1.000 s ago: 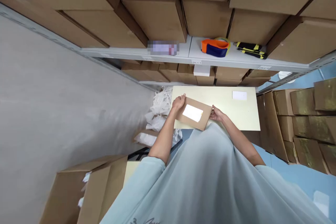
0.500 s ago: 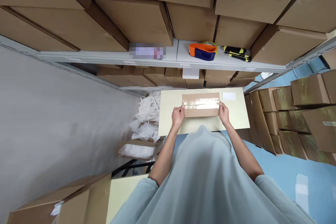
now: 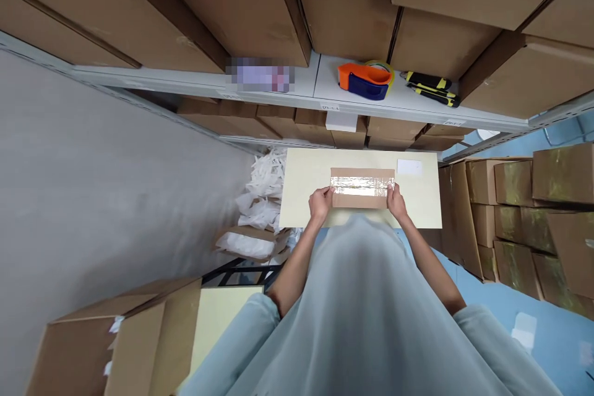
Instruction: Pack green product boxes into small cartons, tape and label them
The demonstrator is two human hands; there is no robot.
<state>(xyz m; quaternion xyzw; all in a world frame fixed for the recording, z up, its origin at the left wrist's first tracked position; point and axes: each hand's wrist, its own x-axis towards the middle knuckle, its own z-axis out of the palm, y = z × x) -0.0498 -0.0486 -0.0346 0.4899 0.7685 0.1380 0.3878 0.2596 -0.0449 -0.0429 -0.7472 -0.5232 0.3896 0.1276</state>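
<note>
A small cardboard box (image 3: 362, 200) is held between my two hands over the pale yellow tabletop (image 3: 304, 182). Shiny clear tape runs lengthwise along its upper face. My left hand (image 3: 321, 203) grips the box's left end, thumb on the taped side and fingers curled. At the right end, my right hand (image 3: 396, 201) pinches the box the same way, with its thumb at the tape's end. A white paper slip (image 3: 409, 167) lies on the tabletop beyond my right hand. Whether the box rests on the table or is slightly raised, I cannot tell.
Above the table, a shelf (image 3: 306, 80) carries large cartons, an orange and blue tape dispenser (image 3: 365, 80) and yellow-black utility knives (image 3: 431, 88). White packing material (image 3: 266, 182) is heaped left of the table. Taped cartons (image 3: 513, 185) are stacked on the right.
The box has tipped in my hands, so its front side shows less and its taped face more. Both hands still hold its ends. The whole view has shifted slightly.
</note>
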